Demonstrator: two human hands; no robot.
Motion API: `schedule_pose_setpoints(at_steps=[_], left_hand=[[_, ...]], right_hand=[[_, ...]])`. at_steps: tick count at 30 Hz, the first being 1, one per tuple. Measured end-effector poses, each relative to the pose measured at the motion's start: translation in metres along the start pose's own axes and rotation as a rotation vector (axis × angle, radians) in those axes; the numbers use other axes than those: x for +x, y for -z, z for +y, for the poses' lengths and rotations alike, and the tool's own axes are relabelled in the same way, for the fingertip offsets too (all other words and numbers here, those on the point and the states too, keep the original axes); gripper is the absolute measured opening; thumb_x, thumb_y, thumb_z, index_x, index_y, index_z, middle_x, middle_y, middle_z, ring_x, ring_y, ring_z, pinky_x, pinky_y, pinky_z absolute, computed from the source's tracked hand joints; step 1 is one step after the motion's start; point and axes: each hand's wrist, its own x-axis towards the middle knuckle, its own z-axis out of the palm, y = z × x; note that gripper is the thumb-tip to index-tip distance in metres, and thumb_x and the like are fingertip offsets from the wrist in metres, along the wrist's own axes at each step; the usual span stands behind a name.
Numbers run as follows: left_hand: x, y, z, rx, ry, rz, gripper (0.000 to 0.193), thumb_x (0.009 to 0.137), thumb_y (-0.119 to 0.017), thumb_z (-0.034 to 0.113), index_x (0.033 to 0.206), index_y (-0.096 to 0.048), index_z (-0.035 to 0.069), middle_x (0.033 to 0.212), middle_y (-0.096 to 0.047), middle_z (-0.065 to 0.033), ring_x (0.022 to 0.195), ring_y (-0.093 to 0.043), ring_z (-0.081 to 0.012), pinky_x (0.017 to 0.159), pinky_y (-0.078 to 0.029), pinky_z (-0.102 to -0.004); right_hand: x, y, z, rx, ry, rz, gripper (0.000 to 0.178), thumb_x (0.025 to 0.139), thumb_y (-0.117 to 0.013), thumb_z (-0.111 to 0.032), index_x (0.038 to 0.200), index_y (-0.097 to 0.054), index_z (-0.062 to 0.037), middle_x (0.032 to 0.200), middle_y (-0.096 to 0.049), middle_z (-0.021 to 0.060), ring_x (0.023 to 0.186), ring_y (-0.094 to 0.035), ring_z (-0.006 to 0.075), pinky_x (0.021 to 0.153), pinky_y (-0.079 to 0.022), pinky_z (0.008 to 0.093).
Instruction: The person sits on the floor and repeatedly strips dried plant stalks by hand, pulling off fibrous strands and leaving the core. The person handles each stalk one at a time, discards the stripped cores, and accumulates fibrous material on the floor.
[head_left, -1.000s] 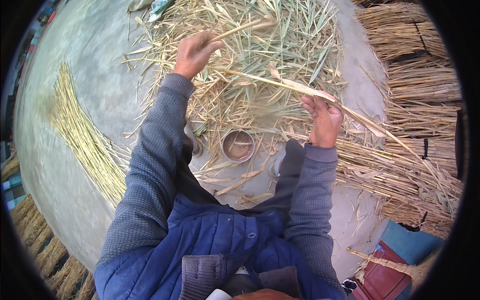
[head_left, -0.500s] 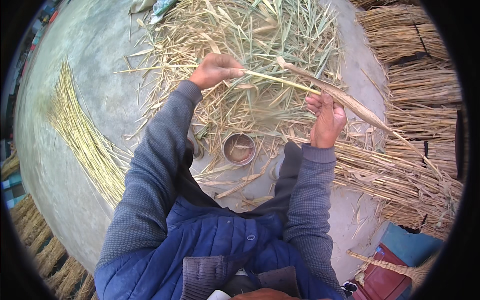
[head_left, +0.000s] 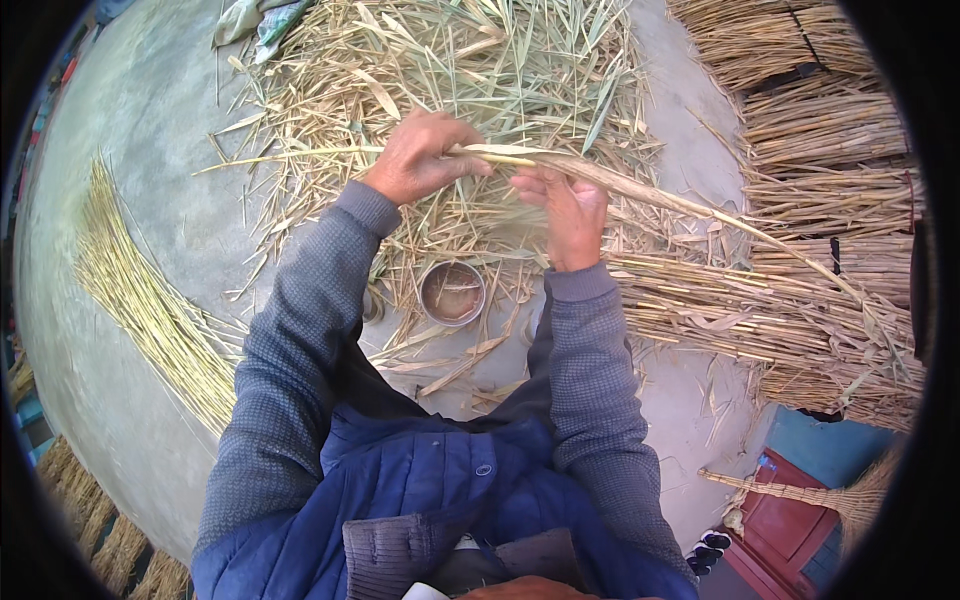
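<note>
1. Right hand (head_left: 570, 215) has come in toward the left hand (head_left: 425, 155) since half a second ago; gap between them now narrow. Whole view has shifted slightly too, the metal bowl (head_left: 452, 324) sitting a little further left.
2. Both hands closed on one long stalk (head_left: 495, 157), upper centre of the frame. Left hand wraps it from above; right hand has fingers and thumb on it. Hands near each other, not touching.
3. Stalk runs from left of the left hand, slanting down toward the right edge. Pale dry leaf (head_left: 630, 188) lies along it, right of the right hand.
4. Beneath the hands, upper centre: broad pile of leaves (head_left: 480, 70), mixed green and straw-coloured, on grey floor (head_left: 180, 190).
5. Bowl at centre, just below the pile, bits of debris inside.
6. Left of frame: slim bundle of yellow-green stalks (head_left: 150, 300), laid at a slant.
7. Right: loose dry stalks (head_left: 700, 300); bound bundles (head_left: 830, 130) above them. Broom (head_left: 790, 492) lower right.
</note>
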Motion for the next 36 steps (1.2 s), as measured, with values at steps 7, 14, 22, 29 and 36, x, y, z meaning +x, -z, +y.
schedule_pose_setpoints(at_steps=[7, 14, 22, 29, 36], left_hand=[[-0.015, 0.021, -0.042, -0.167, 0.355, -0.170, 0.027, 0.080, -0.081, 0.032, 0.085, -0.075, 0.006, 0.077, -0.071, -0.0100, 0.074, -0.067, -0.0252, 0.067, -0.049, -0.0386], [-0.028, 0.045, -0.064, -0.043, 0.630, -0.269, 0.029, 0.083, -0.081, 0.031, 0.088, -0.074, 0.004, 0.083, -0.072, -0.0086, 0.080, -0.068, -0.0206, 0.075, -0.051, -0.0346], [0.012, -0.015, 0.007, -0.212, 0.158, -0.027, 0.028, 0.082, -0.082, 0.027, 0.096, -0.076, 0.004, 0.085, -0.075, -0.0091, 0.078, -0.071, -0.0215, 0.072, -0.054, -0.0361], [0.015, -0.017, 0.009, -0.388, 0.266, -0.109, 0.022, 0.084, -0.080, 0.025, 0.092, -0.077, 0.004, 0.078, -0.074, -0.0076, 0.072, -0.069, -0.0165, 0.067, -0.053, -0.0298], [0.015, -0.011, -0.004, -0.684, 0.458, 0.113, 0.022, 0.087, -0.081, 0.022, 0.095, -0.073, 0.003, 0.083, -0.071, 0.0011, 0.074, -0.060, -0.0035, 0.063, -0.047, -0.0202]], right_hand=[[0.009, 0.029, -0.023, -0.012, 0.103, 0.218, 0.029, 0.097, -0.069, -0.018, 0.113, -0.064, 0.0049, 0.100, -0.072, 0.0146, 0.084, -0.073, 0.0195, 0.070, -0.059, 0.0255], [0.015, 0.049, -0.031, -0.011, 0.032, 0.195, 0.034, 0.095, -0.073, -0.022, 0.112, -0.062, 0.0050, 0.093, -0.071, 0.0128, 0.081, -0.072, 0.0179, 0.069, -0.058, 0.0245], [0.010, 0.009, -0.015, -0.153, 0.022, 0.099, 0.040, 0.095, -0.072, -0.031, 0.107, -0.062, 0.0064, 0.087, -0.071, 0.0152, 0.072, -0.071, 0.0170, 0.063, -0.056, 0.0248], [0.011, 0.003, -0.016, -0.223, 0.030, 0.142, 0.041, 0.096, -0.071, -0.033, 0.103, -0.062, 0.0067, 0.084, -0.072, 0.0171, 0.068, -0.070, 0.0161, 0.059, -0.056, 0.0247], [0.011, 0.006, -0.009, -0.165, 0.038, 0.150, 0.040, 0.095, -0.072, -0.033, 0.100, -0.062, 0.0058, 0.083, -0.071, 0.0170, 0.066, -0.069, 0.0155, 0.058, -0.055, 0.0245]])
